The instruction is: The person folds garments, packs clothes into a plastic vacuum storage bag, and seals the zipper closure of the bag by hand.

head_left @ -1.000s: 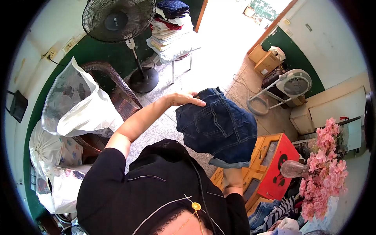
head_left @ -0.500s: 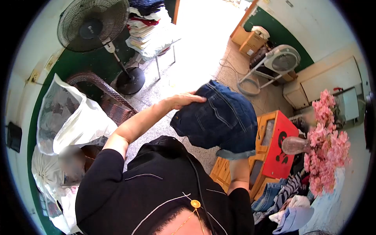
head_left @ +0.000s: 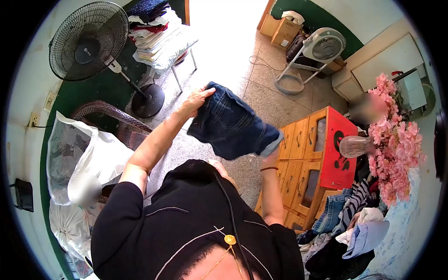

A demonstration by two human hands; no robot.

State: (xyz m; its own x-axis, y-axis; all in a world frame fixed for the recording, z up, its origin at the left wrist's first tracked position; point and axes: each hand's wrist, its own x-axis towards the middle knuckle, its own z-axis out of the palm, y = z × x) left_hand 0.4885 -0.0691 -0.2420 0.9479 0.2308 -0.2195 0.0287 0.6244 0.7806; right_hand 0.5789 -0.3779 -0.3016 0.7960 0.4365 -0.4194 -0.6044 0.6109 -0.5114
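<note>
Dark blue denim shorts [head_left: 228, 122] hang in the air in front of my chest, stretched slantwise between my two hands. My left hand [head_left: 198, 100] pinches their upper left corner, with the thumb on top of the cloth. At the other end, a cuff turned up in lighter blue lies over my right hand [head_left: 270, 158]. Most of that hand's fingers are hidden behind the cloth, and a thin band is around the wrist.
A wooden drawer cabinet [head_left: 295, 161] with a red top stands at the right, bearing a vase of pink flowers [head_left: 394, 140]. Piled clothes [head_left: 354, 219] lie below it. A standing fan [head_left: 88, 49], stacked cloths [head_left: 158, 39] and white bags [head_left: 105, 154] are leftward.
The shorts have moved left and now hang narrower and more slanted. My left hand has moved left and up; my right forearm shows more. The whole view has swung round.
</note>
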